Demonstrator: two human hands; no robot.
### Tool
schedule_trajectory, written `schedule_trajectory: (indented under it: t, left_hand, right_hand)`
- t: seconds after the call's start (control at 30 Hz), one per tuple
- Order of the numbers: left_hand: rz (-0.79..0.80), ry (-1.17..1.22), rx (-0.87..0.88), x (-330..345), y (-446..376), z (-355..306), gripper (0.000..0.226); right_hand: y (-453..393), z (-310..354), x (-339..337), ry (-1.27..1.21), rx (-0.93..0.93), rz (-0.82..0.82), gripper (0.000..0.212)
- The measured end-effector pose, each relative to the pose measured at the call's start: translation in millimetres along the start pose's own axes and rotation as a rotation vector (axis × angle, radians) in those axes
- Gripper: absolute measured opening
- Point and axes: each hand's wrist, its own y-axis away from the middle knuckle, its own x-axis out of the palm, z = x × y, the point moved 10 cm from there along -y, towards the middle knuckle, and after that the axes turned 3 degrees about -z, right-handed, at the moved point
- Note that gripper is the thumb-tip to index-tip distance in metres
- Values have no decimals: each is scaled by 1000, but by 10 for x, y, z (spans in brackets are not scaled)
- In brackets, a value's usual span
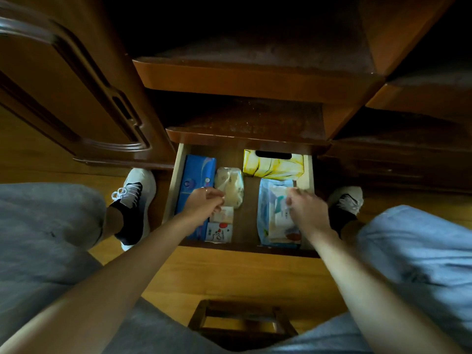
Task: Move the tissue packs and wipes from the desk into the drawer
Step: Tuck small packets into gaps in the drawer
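The open wooden drawer (174, 185) holds a long blue tissue pack (195, 175) on the left and a cream wipes pack (229, 185) beside it. Two small tissue packs (221, 227) lie at the front. A yellow tissue box (273, 166) stands at the back right. In front of it lies a light blue wipes pack (274, 213). My left hand (204, 204) hovers over the blue pack, its loosely curled fingers by the cream pack's edge and holding nothing. My right hand (307, 209), blurred, is over the light blue wipes pack with fingers hanging down.
Dark wooden shelves (255, 80) jut out above the drawer. A cabinet door (76, 93) stands at the left. My knees in grey trousers and white-and-black shoes (132, 200) flank the drawer. A small wooden stool (242, 320) sits on the wood floor below me.
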Motion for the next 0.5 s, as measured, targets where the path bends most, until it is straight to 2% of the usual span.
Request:
schedule_trajectory:
  t: [0.1, 0.17, 0.23, 0.3, 0.37, 0.43, 0.5]
  left_hand:
    - [-12, -21, 24, -37, -36, 34, 13]
    - [-16, -33, 40, -35, -54, 24, 13]
    - [-22, -185, 97, -22, -37, -28, 15]
    - [17, -587, 231, 40, 27, -88, 18]
    - [125, -918, 274, 139, 142, 3, 13]
    - [189, -1067, 226, 160, 214, 148, 17]
    - [229, -1111, 210, 214, 285, 231, 22]
  right_hand:
    - [209, 46, 556, 263, -47, 256, 36]
    - [253, 67, 755, 365, -77, 292, 49]
    - [226, 23, 817, 417, -51, 275, 56]
    - [221, -33, 842, 464, -20, 310, 49]
    - [246, -15, 814, 500, -40, 329, 37]
    - [264, 56, 689, 421, -41, 285, 27]
    - [253, 124, 492, 255, -7, 193, 24]
